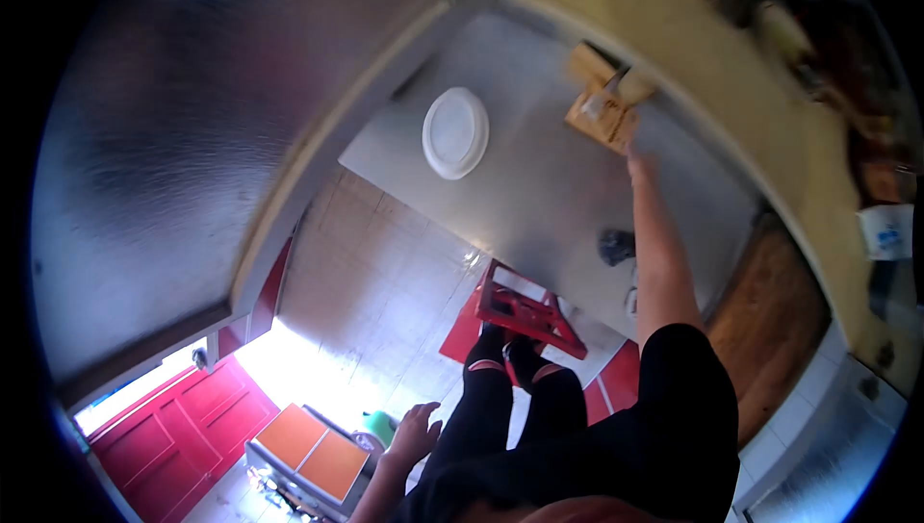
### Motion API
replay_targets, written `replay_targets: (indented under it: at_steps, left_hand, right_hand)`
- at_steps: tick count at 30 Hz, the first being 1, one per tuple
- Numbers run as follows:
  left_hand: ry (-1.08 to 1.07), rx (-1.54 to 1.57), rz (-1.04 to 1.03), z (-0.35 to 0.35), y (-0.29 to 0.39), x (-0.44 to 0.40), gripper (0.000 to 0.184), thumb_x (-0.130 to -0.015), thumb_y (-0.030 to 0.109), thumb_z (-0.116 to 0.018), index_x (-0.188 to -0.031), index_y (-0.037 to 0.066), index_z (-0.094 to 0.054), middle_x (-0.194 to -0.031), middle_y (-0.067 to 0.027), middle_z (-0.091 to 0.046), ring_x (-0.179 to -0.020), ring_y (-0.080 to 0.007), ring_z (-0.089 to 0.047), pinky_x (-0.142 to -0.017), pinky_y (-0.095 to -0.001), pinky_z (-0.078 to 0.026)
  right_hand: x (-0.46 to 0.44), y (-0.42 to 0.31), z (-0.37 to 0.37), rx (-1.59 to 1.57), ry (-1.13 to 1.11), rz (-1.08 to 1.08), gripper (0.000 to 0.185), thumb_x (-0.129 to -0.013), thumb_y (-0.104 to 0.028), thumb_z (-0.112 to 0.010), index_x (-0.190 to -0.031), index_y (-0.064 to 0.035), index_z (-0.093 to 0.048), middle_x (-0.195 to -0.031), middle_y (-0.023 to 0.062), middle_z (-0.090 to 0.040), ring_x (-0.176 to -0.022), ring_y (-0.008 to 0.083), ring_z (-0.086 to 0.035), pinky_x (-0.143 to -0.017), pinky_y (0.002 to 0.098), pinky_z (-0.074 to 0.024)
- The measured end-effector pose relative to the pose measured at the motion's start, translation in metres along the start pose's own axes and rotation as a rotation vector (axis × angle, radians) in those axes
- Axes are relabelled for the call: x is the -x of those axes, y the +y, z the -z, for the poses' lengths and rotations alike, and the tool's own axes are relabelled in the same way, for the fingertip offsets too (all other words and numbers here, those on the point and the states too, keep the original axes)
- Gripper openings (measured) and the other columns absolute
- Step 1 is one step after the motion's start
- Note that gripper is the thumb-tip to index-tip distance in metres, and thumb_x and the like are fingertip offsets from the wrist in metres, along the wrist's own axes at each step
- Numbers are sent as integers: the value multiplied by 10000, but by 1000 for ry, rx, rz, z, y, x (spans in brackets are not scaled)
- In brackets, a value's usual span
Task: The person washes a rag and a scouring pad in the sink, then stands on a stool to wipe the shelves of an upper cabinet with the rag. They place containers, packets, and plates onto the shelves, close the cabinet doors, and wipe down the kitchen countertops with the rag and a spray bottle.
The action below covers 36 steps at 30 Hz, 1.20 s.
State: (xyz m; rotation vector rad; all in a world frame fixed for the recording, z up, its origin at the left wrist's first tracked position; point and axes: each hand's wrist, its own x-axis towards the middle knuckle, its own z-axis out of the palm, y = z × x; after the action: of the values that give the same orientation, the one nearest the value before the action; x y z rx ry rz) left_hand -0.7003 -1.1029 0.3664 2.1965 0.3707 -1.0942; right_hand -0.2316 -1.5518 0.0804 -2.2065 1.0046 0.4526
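Note:
My right arm stretches across a grey table. At its end my right hand meets the near corner of a yellow-brown box-like thing with dark marks. The fingers are smeared by motion, so I cannot tell whether they grip it. Something pale and whitish lies on top of that thing, too blurred to name. My left hand hangs low beside my leg with its fingers apart and nothing in them. A white round lidded container or plate sits on the table to the left of the box-like thing.
A small dark bundle lies near my right forearm. A red stool or chair stands at the table's edge before my feet. An orange-topped cabinet and a red door are at lower left. A cluttered ledge runs along the right.

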Motion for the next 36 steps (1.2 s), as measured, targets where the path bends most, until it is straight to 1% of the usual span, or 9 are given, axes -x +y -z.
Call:
replay_targets:
  at_steps: [1, 7, 14, 20, 23, 25, 27, 29, 36]
  left_hand:
    - [-3, 26, 53, -4, -5, 0, 360, -821, 151, -577, -1163, 45, -538, -1100, -209, -565, -1025, -357, -548, -912, -424, -432]
    - [-12, 24, 68, -27, -29, -24, 350, -822, 156, -584, -1149, 37, -544, -1090, -200, -574, -976, -341, -576, -874, -423, -451]
    - [195, 14, -346, 10, 64, -125, 350, -797, 64, -578, -1138, 23, -513, -1076, -198, -563, -983, -375, -555, -838, -428, -467]
    - [578, 134, -725, 52, 214, -264, 627, -708, 46, -665, -1271, 16, -392, -1314, -222, -360, -1196, -419, -361, -988, -454, -347]
    - [630, 62, -833, 61, 230, -297, 509, -718, 57, -691, -1187, 49, -495, -1205, -175, -486, -1097, -353, -479, -919, -400, -408]
    - [266, 329, -716, 56, 209, -308, 363, -744, 54, -687, -1084, 54, -560, -1065, -130, -561, -976, -285, -544, -855, -353, -434]
    - [219, 531, -657, 53, 201, -294, 122, -796, 25, -654, -913, 32, -623, -817, -61, -619, -779, -185, -595, -735, -283, -459]
    - [297, 472, -654, 44, 178, -282, 144, -786, 12, -658, -923, 32, -618, -825, -63, -618, -796, -182, -594, -728, -282, -463]
    - [347, 404, -393, 10, 74, -214, 159, -779, 29, -687, -922, 27, -619, -867, -118, -647, -809, -214, -633, -711, -303, -495]
  right_hand:
    - [-34, 4, -14, 112, -83, 52, 991, -779, -645, -551, -1421, 21, -195, -1475, 219, -195, -1348, 362, -237, -1112, 395, -200]
    - [-15, -35, -33, -195, 94, -87, 556, -819, -371, -610, -1189, 25, -485, -1136, 194, -589, -1035, 299, -583, -865, 397, -463]
    - [64, -33, 3, -153, 326, 782, 178, -818, -156, -554, -929, -24, -508, -768, 207, -608, -708, 374, -608, -608, 449, -474]
    - [200, -55, 81, 187, -213, 1097, 116, -851, -136, -548, -935, -66, -511, -752, 186, -596, -681, 393, -579, -593, 431, -464]
    - [232, -65, 102, 225, -577, 1068, 161, -858, -144, -572, -972, -42, -521, -795, 179, -608, -732, 335, -604, -653, 377, -477]
    - [230, -79, 115, 99, -960, 878, 350, -828, -247, -653, -1075, -36, -522, -922, 128, -617, -839, 241, -614, -777, 319, -478]
    - [164, -80, 106, -347, -872, 692, 557, -778, -355, -700, -1180, -38, -479, -1098, 114, -569, -939, 226, -588, -847, 325, -463]
    - [76, -107, 95, 124, 173, 954, 718, -756, -405, -695, -1273, -6, -397, -1244, 170, -468, -1175, 314, -434, -979, 408, -359]
    - [-66, -141, 54, 234, 417, 647, 906, -628, -420, -752, -1267, 75, -342, -1207, 314, -434, -1134, 404, -427, -965, 433, -380]
